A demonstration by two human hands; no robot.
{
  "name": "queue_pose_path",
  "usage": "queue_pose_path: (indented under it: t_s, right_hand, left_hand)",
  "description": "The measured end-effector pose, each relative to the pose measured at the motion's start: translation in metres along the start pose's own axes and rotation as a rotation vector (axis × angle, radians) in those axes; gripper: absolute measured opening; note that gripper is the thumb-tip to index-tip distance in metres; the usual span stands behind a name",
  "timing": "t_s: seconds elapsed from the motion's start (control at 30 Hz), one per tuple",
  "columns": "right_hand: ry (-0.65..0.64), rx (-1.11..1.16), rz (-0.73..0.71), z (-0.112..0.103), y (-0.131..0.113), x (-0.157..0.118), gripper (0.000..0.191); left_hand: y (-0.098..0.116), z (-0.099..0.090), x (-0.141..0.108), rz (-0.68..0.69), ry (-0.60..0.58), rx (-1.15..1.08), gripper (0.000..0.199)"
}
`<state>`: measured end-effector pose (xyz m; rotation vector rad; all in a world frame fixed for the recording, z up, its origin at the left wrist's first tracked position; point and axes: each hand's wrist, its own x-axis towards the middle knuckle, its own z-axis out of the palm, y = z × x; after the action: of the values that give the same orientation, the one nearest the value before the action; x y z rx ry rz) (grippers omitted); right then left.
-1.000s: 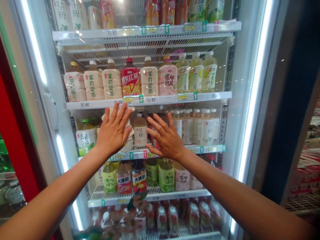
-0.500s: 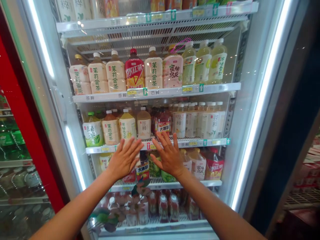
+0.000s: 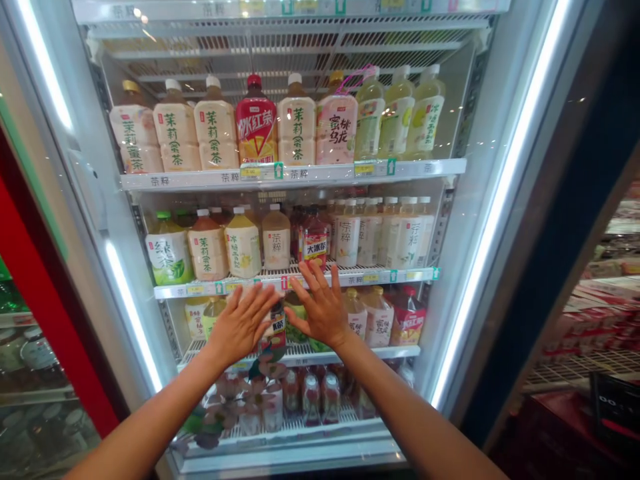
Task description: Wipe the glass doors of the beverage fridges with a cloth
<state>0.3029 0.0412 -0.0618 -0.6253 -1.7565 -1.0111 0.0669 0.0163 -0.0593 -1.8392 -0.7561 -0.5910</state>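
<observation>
Both arms reach forward before a lit drinks cooler. My left hand (image 3: 241, 325) has its fingers spread and holds nothing; it is in front of the lower shelf edge (image 3: 190, 290). Beside it on the right, my right hand (image 3: 323, 307) is also spread and bare, its fingertips just below a red-labelled bottle (image 3: 315, 245). The hands are apart. Between them part of a dark bottle (image 3: 278, 325) shows. Whether either hand touches anything cannot be made out.
Large tea bottles (image 3: 296, 127) line the upper shelf. Small bottles (image 3: 320, 400) stand at the bottom, behind flower-like shapes. A red frame (image 3: 45, 293) borders the left; at right are a dark frame (image 3: 565, 193) and stacked packages (image 3: 585, 313).
The view has shifted, so the cooler and its bottles appear further left and slightly higher. Both hands stay spread in nearly the same pose. More of the right-hand shelving shows.
</observation>
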Motion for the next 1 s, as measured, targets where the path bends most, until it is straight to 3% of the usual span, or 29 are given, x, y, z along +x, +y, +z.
queue_pose_path:
  t_s: [0.1,0.17,0.23,0.37,0.43,0.47,0.53,0.63,0.7,0.73,0.8,0.93,1.0]
  right_hand:
    - [-0.008,-0.002,-0.002,0.001,0.001,-0.001,0.064]
    - [-0.008,-0.003,0.003,0.002,0.001,-0.002,0.065]
    - [-0.005,-0.003,0.008,0.002,0.002,-0.003,0.066]
    - [-0.013,0.001,0.003,0.001,0.002,-0.003,0.065]
    - [-0.018,0.007,0.007,0.001,0.001,-0.003,0.064]
    - [-0.018,0.009,0.011,0.000,0.001,-0.003,0.065]
    - [-0.016,0.012,0.016,0.001,0.001,-0.003,0.066]
    - [-0.013,0.003,0.012,0.001,0.002,-0.004,0.066]
    - [-0.014,-0.004,0.010,0.002,0.002,-0.005,0.065]
    - [-0.013,-0.006,0.009,0.002,0.003,-0.005,0.065]
    - [-0.012,-0.006,0.007,0.002,0.003,-0.005,0.065]
    - [-0.001,-0.001,0.004,0.001,0.002,-0.003,0.067]
    - [-0.002,0.006,0.006,0.001,0.001,-0.003,0.069]
  left_hand:
    - [-0.039,-0.013,0.051,-0.183,0.104,0.001,0.074]
    - [-0.045,-0.013,0.063,-0.231,0.147,-0.001,0.074]
    - [-0.029,-0.007,0.046,-0.226,0.124,-0.006,0.074]
    - [0.027,0.008,-0.040,-0.066,-0.009,-0.021,0.072]
    - [0.035,0.008,-0.064,0.017,-0.038,-0.033,0.070]
    - [0.030,0.006,-0.064,0.045,-0.047,-0.037,0.070]
    - [0.004,-0.003,-0.040,0.042,-0.050,-0.037,0.073]
    - [-0.047,-0.015,0.025,-0.167,0.031,-0.027,0.077]
    - [-0.062,-0.016,0.051,-0.240,0.081,-0.030,0.076]
    - [-0.060,-0.014,0.051,-0.253,0.089,-0.028,0.076]
    - [-0.038,-0.006,0.025,-0.224,0.060,-0.019,0.078]
    - [0.027,0.007,-0.073,0.006,-0.013,-0.038,0.072]
    - [0.036,0.008,-0.098,0.036,-0.016,-0.037,0.069]
